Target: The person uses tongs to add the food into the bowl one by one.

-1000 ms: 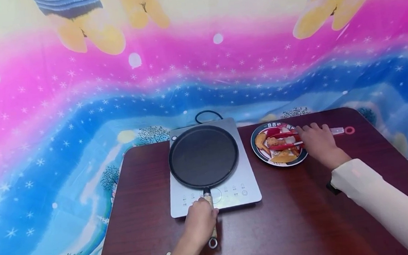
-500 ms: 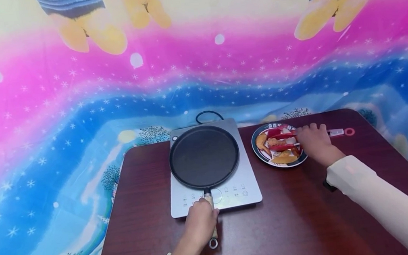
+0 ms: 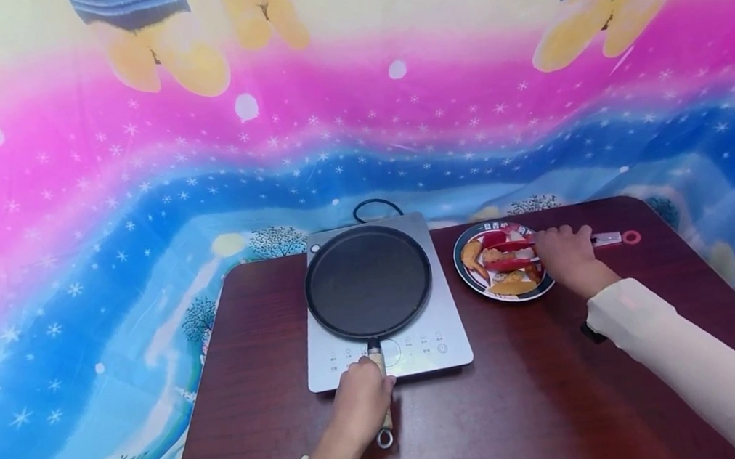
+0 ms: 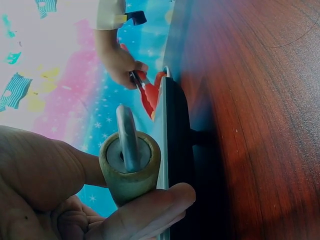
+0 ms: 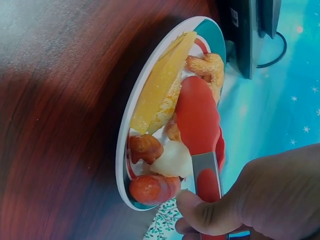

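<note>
In the head view my left hand (image 3: 359,398) grips the handle (image 3: 378,363) of a flat black frying pan (image 3: 368,280); the handle's end with its metal ring shows close up in the left wrist view. My right hand (image 3: 567,256) holds red-tipped metal tongs (image 5: 197,117) over a patterned plate (image 3: 467,290). A golden-brown piece of food (image 3: 497,255) lies between the tongs' tips; whether they squeeze it I cannot tell. Also on the plate are a yellow wedge (image 5: 157,95), a wing-like piece (image 5: 212,70), a white piece (image 5: 172,159) and a reddish sausage-like piece (image 5: 155,189).
The pan sits on a silver cooktop (image 3: 448,328) with touch controls along its front; a black cable (image 3: 374,201) loops behind it. The plate stands right of the cooktop on a dark wooden table (image 3: 501,407). A colourful printed cloth (image 3: 396,110) hangs behind the table.
My right hand and forearm have shifted slightly left along the tongs' side of the plate. The left hand stays on the pan handle, and the pan has not visibly moved.
</note>
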The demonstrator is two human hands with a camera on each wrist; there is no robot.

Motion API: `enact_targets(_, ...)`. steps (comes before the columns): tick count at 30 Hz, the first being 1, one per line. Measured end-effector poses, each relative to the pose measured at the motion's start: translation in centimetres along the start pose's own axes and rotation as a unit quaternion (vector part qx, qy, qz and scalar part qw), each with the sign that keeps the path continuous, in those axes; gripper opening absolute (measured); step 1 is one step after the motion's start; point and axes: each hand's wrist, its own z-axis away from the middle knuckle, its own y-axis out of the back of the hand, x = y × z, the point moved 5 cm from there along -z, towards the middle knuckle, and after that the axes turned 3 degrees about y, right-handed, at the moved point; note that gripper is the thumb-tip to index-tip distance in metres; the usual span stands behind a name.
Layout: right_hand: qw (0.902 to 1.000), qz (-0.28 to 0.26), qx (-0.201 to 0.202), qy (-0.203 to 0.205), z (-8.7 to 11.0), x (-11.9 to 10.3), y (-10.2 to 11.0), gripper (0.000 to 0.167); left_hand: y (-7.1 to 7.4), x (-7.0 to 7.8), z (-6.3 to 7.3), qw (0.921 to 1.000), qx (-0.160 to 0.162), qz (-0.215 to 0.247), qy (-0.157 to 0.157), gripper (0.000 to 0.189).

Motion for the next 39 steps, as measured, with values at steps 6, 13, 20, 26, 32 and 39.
enact_targets(6,0.9999,-0.009,-0.004,-0.009,0.3,0.0,-0.4,0.057,-0.1,-0.1,0.0,1.0,-0.001,0.001,0.002,0.03)
enact_targets(13,0.9996,-0.023,0.006,-0.014,0.5,0.2,-0.5,0.06,0.0,-0.1,0.0,1.0,0.008,0.003,-0.001,0.03)
enact_targets(20,0.9988,-0.043,0.004,-0.021,0.7,0.2,0.3,0.046,0.0,-0.1,0.1,0.9999,0.01,0.009,-0.005,0.029)
enact_targets(26,0.9982,-0.056,0.002,-0.019,0.8,0.0,1.1,0.046,0.2,-0.1,0.1,0.9998,0.013,0.002,-0.012,0.028)
enact_targets(32,0.9977,-0.066,-0.003,-0.012,0.7,-1.1,2.3,0.048,0.2,-0.1,0.0,0.9999,0.008,0.003,-0.01,0.027)
enact_targets(39,0.9981,-0.062,-0.008,0.004,-0.1,-3.6,4.6,0.05,0.1,-0.2,0.0,0.9999,0.006,0.007,-0.009,0.028)
